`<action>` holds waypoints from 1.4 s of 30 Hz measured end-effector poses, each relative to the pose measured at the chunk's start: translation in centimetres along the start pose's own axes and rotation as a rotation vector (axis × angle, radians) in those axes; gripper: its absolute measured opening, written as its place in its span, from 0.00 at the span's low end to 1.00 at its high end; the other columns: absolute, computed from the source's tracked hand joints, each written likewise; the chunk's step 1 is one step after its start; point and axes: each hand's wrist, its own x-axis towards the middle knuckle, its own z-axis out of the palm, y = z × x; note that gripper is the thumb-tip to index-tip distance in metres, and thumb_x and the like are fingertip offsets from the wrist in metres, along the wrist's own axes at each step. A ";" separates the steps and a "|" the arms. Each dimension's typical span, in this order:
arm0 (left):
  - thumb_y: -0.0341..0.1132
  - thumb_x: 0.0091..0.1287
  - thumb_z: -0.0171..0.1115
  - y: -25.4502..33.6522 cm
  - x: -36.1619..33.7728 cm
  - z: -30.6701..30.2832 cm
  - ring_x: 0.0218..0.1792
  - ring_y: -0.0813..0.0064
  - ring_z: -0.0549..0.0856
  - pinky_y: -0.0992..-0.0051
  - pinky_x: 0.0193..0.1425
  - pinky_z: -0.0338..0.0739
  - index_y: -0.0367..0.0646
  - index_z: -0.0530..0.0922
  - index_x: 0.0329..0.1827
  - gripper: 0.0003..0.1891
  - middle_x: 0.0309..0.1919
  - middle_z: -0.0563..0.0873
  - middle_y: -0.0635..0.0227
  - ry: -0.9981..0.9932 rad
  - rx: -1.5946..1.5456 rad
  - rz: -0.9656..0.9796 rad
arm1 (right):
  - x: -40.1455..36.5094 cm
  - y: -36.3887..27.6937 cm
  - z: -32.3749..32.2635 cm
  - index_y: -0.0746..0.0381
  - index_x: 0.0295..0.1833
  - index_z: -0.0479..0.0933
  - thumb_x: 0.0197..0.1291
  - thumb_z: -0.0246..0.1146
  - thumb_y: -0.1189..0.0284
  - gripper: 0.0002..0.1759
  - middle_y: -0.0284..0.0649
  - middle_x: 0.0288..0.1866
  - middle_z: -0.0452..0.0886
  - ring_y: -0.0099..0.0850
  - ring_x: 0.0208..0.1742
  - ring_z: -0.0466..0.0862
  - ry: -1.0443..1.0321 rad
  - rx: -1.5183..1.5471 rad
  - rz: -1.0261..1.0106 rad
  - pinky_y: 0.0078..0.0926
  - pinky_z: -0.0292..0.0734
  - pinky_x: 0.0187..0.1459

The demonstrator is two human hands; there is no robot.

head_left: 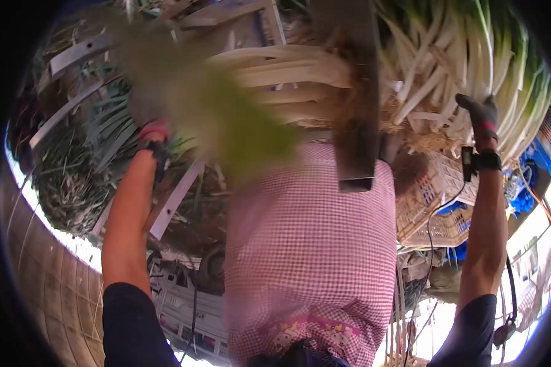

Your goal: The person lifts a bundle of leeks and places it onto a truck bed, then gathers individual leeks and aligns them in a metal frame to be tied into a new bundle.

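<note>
My right hand [482,116], in a dark glove with a red cuff, lies against a pile of long green onions [434,73] at the upper right. Its thumb points out to the side, away from the fingers. On the left, my gloved left hand [148,116] is smeared by motion, and its fingers are hidden. A blurred green leafy shape [251,128] crosses the view close to the camera, beside that hand. Several peeled white onion stalks [294,67] lie crosswise in front of me, their root ends by a dark metal beam [356,110].
Below the onion pile stands a beige plastic crate [434,202]. Pale metal bars [177,199] frame the left side, with heaped leaf trimmings [67,177] beyond. A cable [431,232] hangs by my right arm. My checked apron [312,232] fills the lower middle.
</note>
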 end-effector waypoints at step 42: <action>0.37 0.75 0.67 38.2 -9.8 -24.7 0.44 0.66 0.91 0.64 0.48 0.91 0.35 0.79 0.65 0.20 0.49 0.89 0.58 -1.309 -2.095 -0.758 | -24.5 -13.9 -15.7 0.66 0.55 0.85 0.67 0.71 0.66 0.17 0.39 0.33 0.85 0.22 0.34 0.82 -0.329 0.217 0.105 0.25 0.78 0.36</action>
